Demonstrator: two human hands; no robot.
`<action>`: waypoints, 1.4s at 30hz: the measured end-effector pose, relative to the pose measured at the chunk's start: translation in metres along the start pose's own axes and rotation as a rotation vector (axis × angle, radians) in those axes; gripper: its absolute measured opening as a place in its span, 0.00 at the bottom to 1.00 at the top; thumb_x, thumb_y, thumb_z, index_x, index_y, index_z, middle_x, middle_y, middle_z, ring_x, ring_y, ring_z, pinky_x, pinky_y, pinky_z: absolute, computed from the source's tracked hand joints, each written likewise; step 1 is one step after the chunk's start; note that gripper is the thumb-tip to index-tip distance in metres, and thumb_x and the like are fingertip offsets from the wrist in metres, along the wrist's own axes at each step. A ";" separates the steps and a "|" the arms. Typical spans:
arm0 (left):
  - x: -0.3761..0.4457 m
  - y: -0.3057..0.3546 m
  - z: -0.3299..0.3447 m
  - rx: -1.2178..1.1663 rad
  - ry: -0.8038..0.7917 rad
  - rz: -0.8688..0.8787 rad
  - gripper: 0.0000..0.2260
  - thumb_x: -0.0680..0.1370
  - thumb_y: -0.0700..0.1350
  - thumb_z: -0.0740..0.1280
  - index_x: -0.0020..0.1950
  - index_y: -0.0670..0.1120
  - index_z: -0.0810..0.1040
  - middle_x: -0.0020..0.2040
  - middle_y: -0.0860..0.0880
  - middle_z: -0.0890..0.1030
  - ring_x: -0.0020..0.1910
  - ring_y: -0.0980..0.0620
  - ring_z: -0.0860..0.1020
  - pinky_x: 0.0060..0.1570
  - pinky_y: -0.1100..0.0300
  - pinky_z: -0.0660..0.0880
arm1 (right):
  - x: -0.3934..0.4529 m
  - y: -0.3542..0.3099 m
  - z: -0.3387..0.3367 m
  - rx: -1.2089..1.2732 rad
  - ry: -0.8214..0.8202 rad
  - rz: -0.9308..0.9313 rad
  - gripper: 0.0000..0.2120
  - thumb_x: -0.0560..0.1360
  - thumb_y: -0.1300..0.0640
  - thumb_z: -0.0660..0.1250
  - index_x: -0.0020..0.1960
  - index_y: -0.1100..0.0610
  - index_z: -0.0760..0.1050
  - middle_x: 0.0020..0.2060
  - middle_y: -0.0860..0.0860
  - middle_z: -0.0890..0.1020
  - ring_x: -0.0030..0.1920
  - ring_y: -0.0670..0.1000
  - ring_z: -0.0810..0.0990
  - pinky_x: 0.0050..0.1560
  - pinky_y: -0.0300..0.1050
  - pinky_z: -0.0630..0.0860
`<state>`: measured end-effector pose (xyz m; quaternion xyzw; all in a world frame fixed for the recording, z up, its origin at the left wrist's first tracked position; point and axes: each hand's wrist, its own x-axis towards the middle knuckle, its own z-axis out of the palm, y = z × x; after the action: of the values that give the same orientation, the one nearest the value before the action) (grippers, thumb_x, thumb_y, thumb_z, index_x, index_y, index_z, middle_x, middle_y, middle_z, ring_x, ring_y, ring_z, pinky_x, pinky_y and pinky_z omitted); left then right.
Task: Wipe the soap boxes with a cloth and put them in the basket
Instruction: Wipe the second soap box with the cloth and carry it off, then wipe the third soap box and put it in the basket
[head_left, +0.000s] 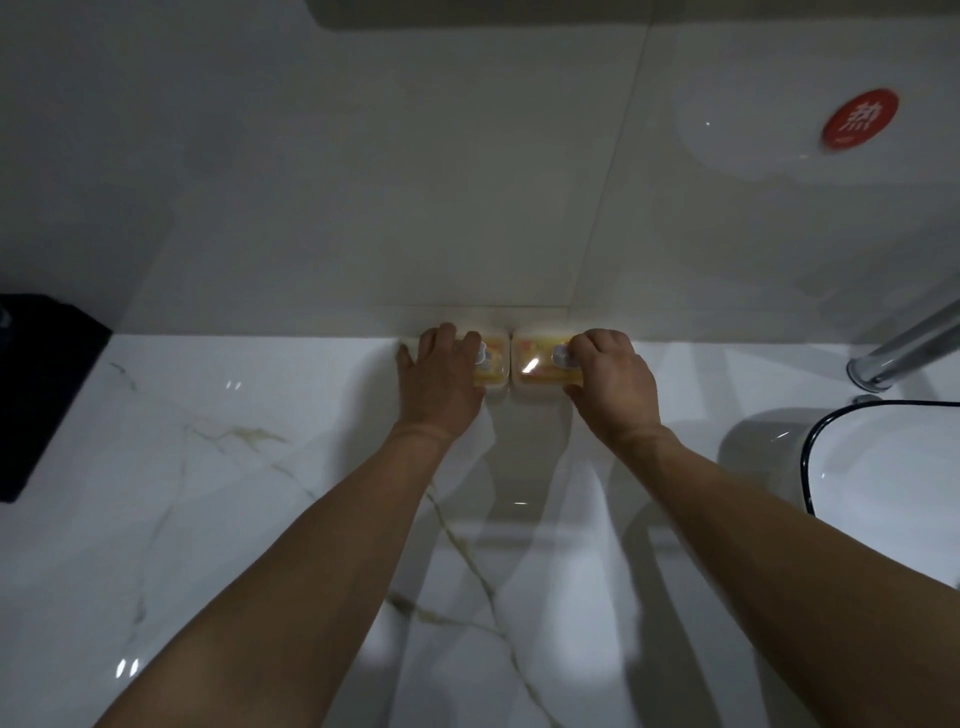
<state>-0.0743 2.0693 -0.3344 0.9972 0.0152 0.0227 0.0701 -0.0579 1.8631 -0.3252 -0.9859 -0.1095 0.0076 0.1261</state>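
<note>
Side by side against the wall, two soap boxes (511, 361) sat on the desk (260, 493); left hand (441, 379) gripped one, right hand (610, 382) the other, fingers curled over each.

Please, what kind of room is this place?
Probably a bathroom. A white basin with a chrome tap sits on a marble counter against a tiled wall, where two soap boxes stand.

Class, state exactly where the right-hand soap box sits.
In the head view, the right soap box sits on the marble counter against the wall, beside the left soap box, under the right hand.
</note>
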 end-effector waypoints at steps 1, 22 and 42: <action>0.001 0.001 -0.002 0.003 -0.012 -0.004 0.21 0.71 0.52 0.73 0.61 0.53 0.72 0.62 0.49 0.71 0.65 0.46 0.69 0.67 0.40 0.63 | 0.000 0.000 -0.002 -0.016 -0.020 -0.004 0.18 0.71 0.58 0.74 0.60 0.57 0.75 0.60 0.53 0.77 0.63 0.56 0.72 0.53 0.51 0.74; -0.060 0.095 -0.135 -0.108 0.060 0.112 0.27 0.80 0.59 0.54 0.78 0.54 0.60 0.80 0.48 0.59 0.79 0.46 0.52 0.76 0.41 0.44 | -0.116 -0.016 -0.137 -0.040 0.080 0.324 0.26 0.82 0.42 0.52 0.79 0.47 0.58 0.78 0.54 0.60 0.79 0.56 0.55 0.76 0.58 0.53; -0.229 0.343 -0.224 -0.361 0.073 0.550 0.26 0.80 0.61 0.56 0.78 0.57 0.60 0.80 0.49 0.57 0.80 0.49 0.47 0.75 0.41 0.40 | -0.406 0.090 -0.287 0.236 0.557 0.826 0.27 0.81 0.43 0.59 0.78 0.49 0.62 0.76 0.53 0.65 0.78 0.53 0.58 0.76 0.55 0.56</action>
<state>-0.3039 1.7537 -0.0748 0.9339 -0.2565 0.0788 0.2364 -0.4227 1.6186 -0.0747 -0.8907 0.3284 -0.1939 0.2474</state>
